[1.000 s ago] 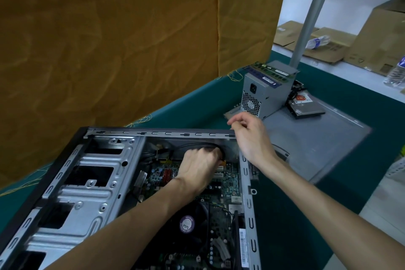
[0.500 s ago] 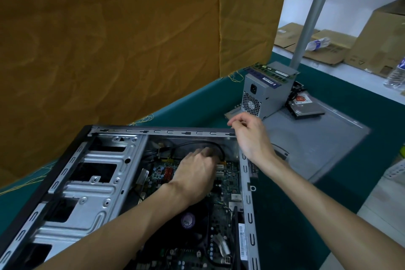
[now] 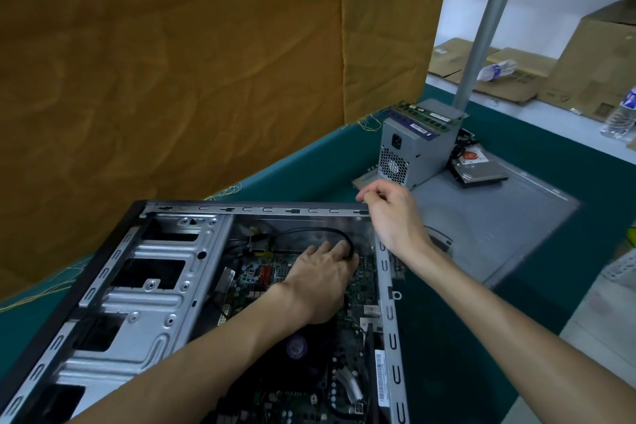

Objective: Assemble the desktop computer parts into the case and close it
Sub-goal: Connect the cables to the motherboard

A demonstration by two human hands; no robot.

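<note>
The open computer case lies on its side on the green table. My left hand reaches inside over the motherboard, its fingers stretched forward and touching the end of a looped black cable. My right hand hovers at the case's far right corner with fingers curled and thumb against the forefinger; nothing shows between them. The CPU fan sits under my left forearm. A grey power supply stands beyond the case with RAM sticks on top.
The grey side panel lies flat to the right, with a hard drive on it. A metal pole rises behind the power supply. The silver drive cage fills the case's left half. Cardboard boxes and a water bottle sit far right.
My left hand has uncurled from a fist at the cable to stretched fingers. My right hand has lifted slightly off the case corner.
</note>
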